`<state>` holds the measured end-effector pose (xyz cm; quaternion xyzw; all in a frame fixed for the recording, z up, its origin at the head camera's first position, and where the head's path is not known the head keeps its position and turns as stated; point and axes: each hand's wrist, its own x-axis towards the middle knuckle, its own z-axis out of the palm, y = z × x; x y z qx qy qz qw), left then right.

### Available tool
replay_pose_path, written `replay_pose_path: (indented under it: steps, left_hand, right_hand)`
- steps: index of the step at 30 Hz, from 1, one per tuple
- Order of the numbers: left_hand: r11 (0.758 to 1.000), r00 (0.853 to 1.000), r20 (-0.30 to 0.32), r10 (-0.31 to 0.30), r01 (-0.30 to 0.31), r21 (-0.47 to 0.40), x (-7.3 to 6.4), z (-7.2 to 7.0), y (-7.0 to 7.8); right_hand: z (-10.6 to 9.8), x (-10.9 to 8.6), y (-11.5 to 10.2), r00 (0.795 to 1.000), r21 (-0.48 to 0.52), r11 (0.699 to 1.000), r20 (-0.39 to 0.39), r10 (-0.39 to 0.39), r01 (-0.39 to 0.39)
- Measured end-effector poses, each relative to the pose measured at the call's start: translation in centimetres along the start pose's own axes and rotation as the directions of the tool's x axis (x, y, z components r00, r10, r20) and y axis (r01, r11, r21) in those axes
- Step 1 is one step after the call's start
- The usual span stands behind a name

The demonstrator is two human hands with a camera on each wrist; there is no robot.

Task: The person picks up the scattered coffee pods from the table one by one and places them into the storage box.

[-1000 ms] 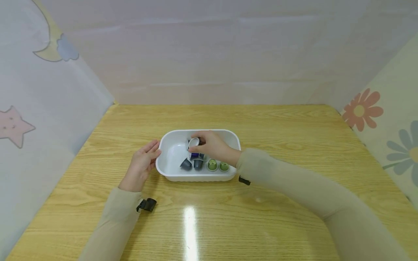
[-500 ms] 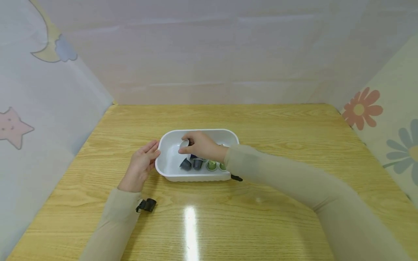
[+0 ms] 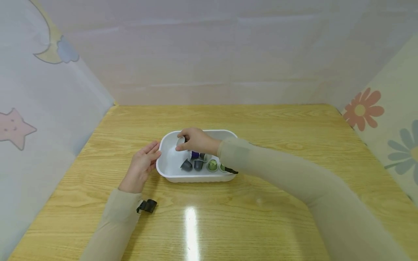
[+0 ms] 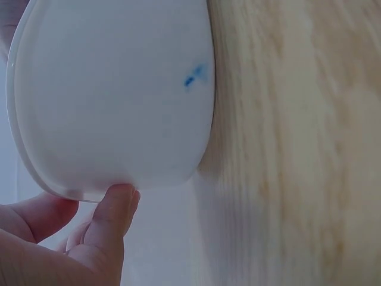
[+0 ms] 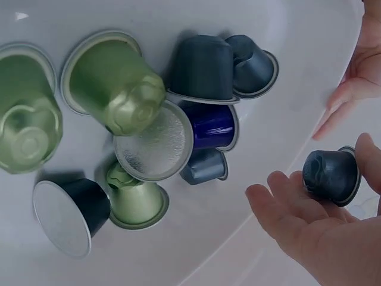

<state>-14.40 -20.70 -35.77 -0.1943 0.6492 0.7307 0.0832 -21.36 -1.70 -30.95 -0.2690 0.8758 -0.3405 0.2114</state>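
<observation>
My right hand (image 3: 200, 141) pinches a dark blue-grey coffee capsule (image 5: 329, 176) between thumb and fingers, over the left half of a white tub (image 3: 196, 178). The capsule's pale lid faces left in the head view. With my left hand (image 3: 138, 166) I hold the tub's left end, the thumb at its rim and the fingers (image 4: 110, 220) against the outer wall. More capsules lie inside: dark ones (image 5: 202, 68), a purple-blue one (image 5: 208, 125) and green ones (image 5: 116, 86). Some stand lid down, others lie tipped. The right hand and sleeve hide part of the tub in the head view.
The tub stands on a wooden table (image 3: 267, 123) with patterned sheets (image 3: 209, 54) hung around it. The tub's left half shows bare white floor (image 3: 170, 159). A black wrist mount (image 3: 147, 205) sits on the left cuff.
My right hand has moved left inside the tub with the dark capsule, away from the other capsules. The left hand stays at the tub's left end.
</observation>
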Motion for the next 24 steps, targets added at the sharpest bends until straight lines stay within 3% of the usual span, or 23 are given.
replay_pose_path:
  steps: [14, 24]
  left_hand:
    - [1.000, 1.000, 0.010, 0.000, 0.000, -0.013, 0.12, 0.24, -0.02]
    - [1.000, 1.000, 0.000, -0.004, 0.004, -0.012, 0.11, 0.48, -0.18]
  right_hand:
    - [0.52, 0.84, 0.21, 0.999, 0.009, 1.000, 0.034, -0.016, 0.016]
    - [0.01, 0.20, 0.72, 0.996, 0.163, 0.987, 0.088, -0.032, 0.018]
